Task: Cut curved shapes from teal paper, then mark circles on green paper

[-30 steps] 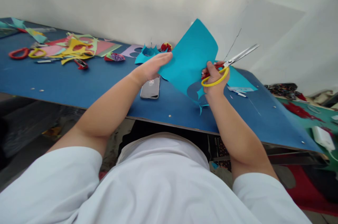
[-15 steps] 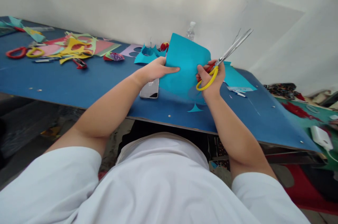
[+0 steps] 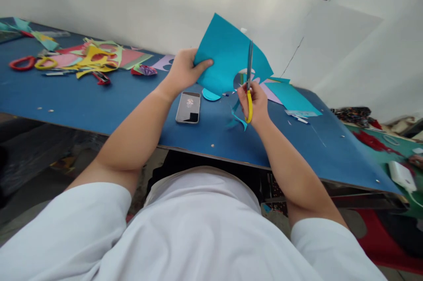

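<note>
A sheet of blue paper (image 3: 224, 51) is held up above the table, its left edge pinched between the thumb and fingers of my left hand (image 3: 187, 71). A rounded gap is cut into its lower right edge. My right hand (image 3: 256, 104) grips scissors (image 3: 249, 104) with a yellow handle loop, blades pointing up in front of the paper. Whether the blades are parted I cannot tell. A thin curled blue paper scrap (image 3: 240, 121) is just below that hand. Under the sheet lie round blue paper pieces (image 3: 211, 95) on the table.
A phone (image 3: 188, 107) lies on the blue table (image 3: 139, 109). Several paper scraps (image 3: 95, 58), other scissors (image 3: 22, 63) and a red-handled tool (image 3: 101, 78) are at the left. Another blue sheet (image 3: 292, 98) and pens (image 3: 300, 119) lie right. The wall (image 3: 132, 3) stands behind.
The blue paper has risen and tilted, and its cut edge now shows. My right hand has turned the scissors from slanting right to upright. Round blue pieces on the table have come into view.
</note>
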Available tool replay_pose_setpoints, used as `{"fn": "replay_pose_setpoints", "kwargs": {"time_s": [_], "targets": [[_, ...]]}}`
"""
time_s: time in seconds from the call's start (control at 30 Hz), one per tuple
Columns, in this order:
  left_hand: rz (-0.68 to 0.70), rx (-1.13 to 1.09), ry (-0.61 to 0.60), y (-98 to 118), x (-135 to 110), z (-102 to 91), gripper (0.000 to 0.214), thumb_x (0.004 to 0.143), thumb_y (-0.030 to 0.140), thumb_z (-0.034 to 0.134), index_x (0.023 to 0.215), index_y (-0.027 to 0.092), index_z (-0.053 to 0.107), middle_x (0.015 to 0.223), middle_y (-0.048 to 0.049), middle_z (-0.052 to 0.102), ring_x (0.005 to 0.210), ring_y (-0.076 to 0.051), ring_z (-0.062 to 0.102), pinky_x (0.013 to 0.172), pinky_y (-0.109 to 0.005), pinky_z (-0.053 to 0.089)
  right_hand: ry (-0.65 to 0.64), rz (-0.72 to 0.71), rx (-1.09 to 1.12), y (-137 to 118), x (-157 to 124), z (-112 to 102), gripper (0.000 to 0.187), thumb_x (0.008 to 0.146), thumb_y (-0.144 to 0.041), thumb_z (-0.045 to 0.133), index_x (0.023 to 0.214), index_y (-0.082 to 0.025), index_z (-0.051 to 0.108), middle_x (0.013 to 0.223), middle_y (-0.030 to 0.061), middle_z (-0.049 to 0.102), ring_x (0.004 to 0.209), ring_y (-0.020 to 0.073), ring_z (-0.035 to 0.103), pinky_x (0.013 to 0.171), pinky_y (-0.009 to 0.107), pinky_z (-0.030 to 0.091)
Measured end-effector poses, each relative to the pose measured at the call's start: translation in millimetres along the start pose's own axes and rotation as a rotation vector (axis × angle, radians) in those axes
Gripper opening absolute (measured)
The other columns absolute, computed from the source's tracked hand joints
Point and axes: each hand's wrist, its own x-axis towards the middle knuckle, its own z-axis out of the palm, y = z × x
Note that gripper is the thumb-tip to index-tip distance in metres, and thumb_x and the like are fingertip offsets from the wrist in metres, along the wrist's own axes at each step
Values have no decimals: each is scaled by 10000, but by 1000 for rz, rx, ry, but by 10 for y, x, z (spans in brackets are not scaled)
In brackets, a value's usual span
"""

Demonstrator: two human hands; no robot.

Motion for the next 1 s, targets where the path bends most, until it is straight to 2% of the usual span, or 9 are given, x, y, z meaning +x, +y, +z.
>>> {"fn": "replay_pose_setpoints", "kwargs": {"time_s": [0.1, 0.23, 0.33, 0.47, 0.6, 0.73, 0.8, 0.9, 1.0], "targets": [[28, 6, 50, 34, 14, -99, 541, 942, 678, 876, 737, 290, 559, 665, -20, 572, 1008, -308, 722, 881, -449, 643, -39, 5, -7, -9, -12, -13, 727, 953, -1009, 692, 1008, -286, 637, 720, -26, 554, 606, 163, 555, 591, 337, 496], [7, -17, 94, 22, 31, -212, 607, 946, 868, 793, 776, 319, 597, 703, -21, 595, 1078, -289, 663, 979, -484, 617, -92, 25, -71, 4, -16, -39, 738, 957, -1021, 663, 1031, -288, 628, 745, -15, 584, 636, 177, 567, 620, 347, 514], [-39, -45, 102, 16, 21, -271, 590, 914, 928, 770, 848, 348, 685, 753, -19, 662, 1164, -320, 671, 1062, -544, 604, -137, 50, -104, 12, -20, -38, 786, 929, -1067, 628, 1040, -288, 613, 735, -21, 571, 625, 173, 522, 611, 348, 472], [-67, -77, 77, 46, 6, -290, 558, 910, 919, 755, 1020, 374, 795, 863, 4, 797, 1316, -357, 693, 1125, -583, 607, -155, 92, -104, 16, -17, -11, 875, 865, -1149, 566, 1038, -291, 579, 726, -29, 542, 622, 170, 486, 614, 357, 428], [-26, -177, 97, 81, 17, -254, 656, 829, 937, 834, 1061, 324, 832, 1089, -31, 889, 1241, -369, 775, 1065, -577, 662, -165, 76, -97, 12, -10, 5, 896, 848, -1168, 559, 1055, -297, 561, 746, -33, 516, 638, 172, 480, 653, 373, 449], [-38, -262, 51, 72, 24, -187, 693, 764, 943, 910, 1119, 350, 862, 1147, -20, 915, 1243, -363, 786, 1102, -576, 680, -187, 29, -69, 19, -14, -3, 879, 869, -1147, 581, 1097, -299, 577, 807, -19, 518, 699, 184, 501, 695, 377, 500], [-32, -307, 32, 63, 16, -143, 705, 743, 922, 944, 1112, 325, 870, 1192, -42, 919, 1199, -363, 810, 1071, -580, 703, -220, 40, -41, 55, -20, -6, 861, 895, -1127, 583, 1137, -301, 599, 858, -4, 548, 731, 190, 540, 706, 372, 525], [9, -316, 6, 59, -6, -85, 690, 786, 851, 953, 1089, 238, 861, 1183, -106, 909, 1163, -382, 848, 993, -563, 732, -246, 31, -20, 154, -26, 6, 870, 893, -1120, 598, 1198, -307, 648, 923, 14, 603, 768, 200, 590, 717, 373, 557], [21, -271, -10, 61, -34, -61, 543, 851, 694, 962, 1043, 203, 833, 1069, -101, 884, 1156, -390, 859, 952, -522, 737, -240, 9, -22, 247, -24, 33, 893, 880, -1128, 599, 1194, -295, 674, 896, 17, 626, 772, 213, 609, 726, 390, 577]]}}
